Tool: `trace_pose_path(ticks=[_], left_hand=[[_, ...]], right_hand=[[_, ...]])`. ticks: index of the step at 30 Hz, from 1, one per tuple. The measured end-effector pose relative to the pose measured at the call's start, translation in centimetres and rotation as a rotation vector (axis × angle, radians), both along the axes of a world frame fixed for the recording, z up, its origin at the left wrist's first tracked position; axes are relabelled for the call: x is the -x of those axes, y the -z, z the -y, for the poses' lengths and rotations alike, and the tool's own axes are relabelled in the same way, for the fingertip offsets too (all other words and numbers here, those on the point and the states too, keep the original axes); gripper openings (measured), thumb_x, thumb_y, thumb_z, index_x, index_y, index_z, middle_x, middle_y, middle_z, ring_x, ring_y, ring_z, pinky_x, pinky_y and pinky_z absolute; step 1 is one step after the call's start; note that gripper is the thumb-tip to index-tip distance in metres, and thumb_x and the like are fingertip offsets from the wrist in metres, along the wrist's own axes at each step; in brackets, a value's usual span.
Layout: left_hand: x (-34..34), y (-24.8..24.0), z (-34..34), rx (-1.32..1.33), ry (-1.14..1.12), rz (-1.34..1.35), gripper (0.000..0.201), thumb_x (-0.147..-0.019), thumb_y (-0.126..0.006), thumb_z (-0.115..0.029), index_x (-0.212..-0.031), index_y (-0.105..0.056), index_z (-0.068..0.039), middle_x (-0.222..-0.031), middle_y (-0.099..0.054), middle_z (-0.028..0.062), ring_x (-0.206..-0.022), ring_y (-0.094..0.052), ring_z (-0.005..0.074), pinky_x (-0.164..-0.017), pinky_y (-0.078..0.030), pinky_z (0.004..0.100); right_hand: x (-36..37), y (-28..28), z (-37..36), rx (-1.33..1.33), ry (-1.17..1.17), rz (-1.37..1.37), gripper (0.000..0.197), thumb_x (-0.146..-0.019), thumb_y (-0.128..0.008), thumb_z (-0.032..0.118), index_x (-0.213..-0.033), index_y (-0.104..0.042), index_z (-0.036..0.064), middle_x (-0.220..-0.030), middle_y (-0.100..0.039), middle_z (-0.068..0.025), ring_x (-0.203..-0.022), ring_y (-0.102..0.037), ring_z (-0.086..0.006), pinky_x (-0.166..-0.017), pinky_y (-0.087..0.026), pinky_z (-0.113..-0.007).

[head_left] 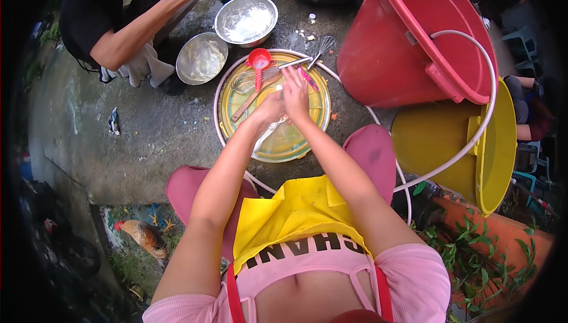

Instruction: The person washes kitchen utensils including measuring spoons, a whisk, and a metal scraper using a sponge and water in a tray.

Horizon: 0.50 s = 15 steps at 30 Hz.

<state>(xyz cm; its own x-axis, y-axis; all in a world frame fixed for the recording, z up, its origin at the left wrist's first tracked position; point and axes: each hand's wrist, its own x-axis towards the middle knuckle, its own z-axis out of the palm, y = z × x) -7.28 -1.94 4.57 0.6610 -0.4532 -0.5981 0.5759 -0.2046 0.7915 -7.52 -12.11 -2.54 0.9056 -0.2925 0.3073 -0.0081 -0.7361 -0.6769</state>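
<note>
My left hand and my right hand meet above a round yellow lid on the ground. The left looks curled, and what it holds, if anything, is hidden. Straight, stretched fingers of my right hand lie against it. Below them a pale, long utensil rests on the lid. Around my hands lie a red scoop, a wire whisk, a wooden-handled utensil and a pink-handled tool. A second whisk leans over the lid's far edge.
Two metal bowls with whitish residue stand beyond the lid, near a crouching person. To the right are a big red tub, a yellow bucket and a pale hose. A chicken is at lower left.
</note>
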Motion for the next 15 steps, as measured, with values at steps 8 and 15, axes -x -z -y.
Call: trace_pose_path(ticks=[8,15], left_hand=[[-1.3,-0.3,1.8,0.064,0.032,0.013,0.012,-0.092,-0.045,-0.012,-0.099,-0.054,-0.010,-0.068,-0.046,-0.0060,-0.049,-0.034,0.0015,-0.042,-0.025,0.0176],[-1.9,1.4,1.6,0.119,0.137,-0.099,0.016,-0.093,-0.043,-0.011,-0.105,-0.053,-0.010,-0.070,-0.042,-0.0083,-0.049,-0.032,0.0015,-0.043,-0.023,0.0163]], right_hand=[[-0.2,-0.8,0.2,0.077,0.135,0.150,0.026,-0.086,-0.051,0.017,-0.105,-0.062,0.0036,-0.120,-0.053,-0.0145,-0.117,-0.042,-0.0357,-0.098,-0.033,-0.040],[-4.3,0.4,6.3,-0.544,0.123,-0.317,0.041,-0.088,-0.049,0.034,-0.069,-0.065,0.0012,-0.061,-0.059,-0.0190,-0.066,-0.061,-0.0355,-0.062,-0.045,-0.040]])
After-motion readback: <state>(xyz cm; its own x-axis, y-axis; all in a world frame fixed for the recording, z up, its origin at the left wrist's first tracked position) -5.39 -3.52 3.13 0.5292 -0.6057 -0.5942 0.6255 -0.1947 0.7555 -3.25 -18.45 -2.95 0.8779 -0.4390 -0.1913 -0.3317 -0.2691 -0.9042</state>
